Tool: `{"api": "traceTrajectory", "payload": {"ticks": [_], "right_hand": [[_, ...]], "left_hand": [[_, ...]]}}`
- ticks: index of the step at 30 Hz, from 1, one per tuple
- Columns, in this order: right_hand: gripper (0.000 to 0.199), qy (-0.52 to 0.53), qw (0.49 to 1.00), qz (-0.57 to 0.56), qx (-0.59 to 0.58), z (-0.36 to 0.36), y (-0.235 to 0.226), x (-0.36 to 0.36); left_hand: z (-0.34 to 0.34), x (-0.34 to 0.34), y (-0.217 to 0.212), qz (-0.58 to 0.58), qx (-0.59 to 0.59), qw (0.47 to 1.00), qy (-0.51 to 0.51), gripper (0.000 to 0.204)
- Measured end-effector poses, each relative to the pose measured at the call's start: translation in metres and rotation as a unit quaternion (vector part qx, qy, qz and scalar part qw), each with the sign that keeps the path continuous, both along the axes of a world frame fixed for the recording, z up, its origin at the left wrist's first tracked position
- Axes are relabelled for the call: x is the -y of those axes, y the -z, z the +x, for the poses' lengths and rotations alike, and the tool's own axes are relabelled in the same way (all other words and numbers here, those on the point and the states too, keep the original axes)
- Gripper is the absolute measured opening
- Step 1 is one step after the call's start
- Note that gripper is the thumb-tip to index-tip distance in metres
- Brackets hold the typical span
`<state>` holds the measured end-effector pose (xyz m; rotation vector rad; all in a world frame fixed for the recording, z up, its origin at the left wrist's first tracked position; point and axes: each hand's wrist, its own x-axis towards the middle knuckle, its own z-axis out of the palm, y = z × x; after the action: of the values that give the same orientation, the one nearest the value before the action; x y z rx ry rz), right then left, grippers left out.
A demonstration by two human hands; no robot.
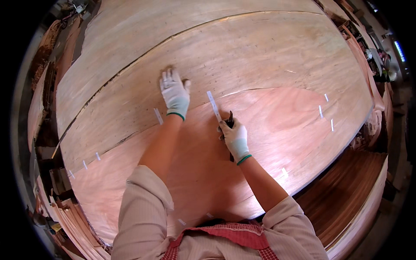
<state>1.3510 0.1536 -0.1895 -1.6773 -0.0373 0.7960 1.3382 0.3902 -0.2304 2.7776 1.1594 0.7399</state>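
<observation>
My left hand (174, 92), in a white glove with a green cuff, lies flat with fingers spread on a pale wood veneer sheet (242, 47). My right hand (234, 136), gloved the same way, is closed around a small dark tool (230, 119) and presses on a reddish veneer sheet (286, 130). Just above that hand a strip of white tape (213, 105) crosses the seam between the pale and the reddish sheet.
Short white tape pieces (326, 112) dot the reddish sheet at its right and its left edge (90, 160). Stacks of veneer (346, 203) lie below the table at the lower right and at the left (73, 221). Clutter stands at the far right (381, 60).
</observation>
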Motion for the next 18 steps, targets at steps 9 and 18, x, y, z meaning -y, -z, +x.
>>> {"api": "traceTrajectory", "payload": {"ticks": [9,18], "right_hand": [[0.021,-0.041,0.997,-0.038,0.061,0.007,-0.004,0.002],[0.017,-0.001,0.992,-0.062,0.108,0.158,-0.016,0.061]], "left_hand": [[0.038,0.077,-0.003,-0.018,-0.008,0.981,0.195,0.065],[0.075,0.129,-0.029,-0.012,-0.128,0.932,0.339,0.060]]}}
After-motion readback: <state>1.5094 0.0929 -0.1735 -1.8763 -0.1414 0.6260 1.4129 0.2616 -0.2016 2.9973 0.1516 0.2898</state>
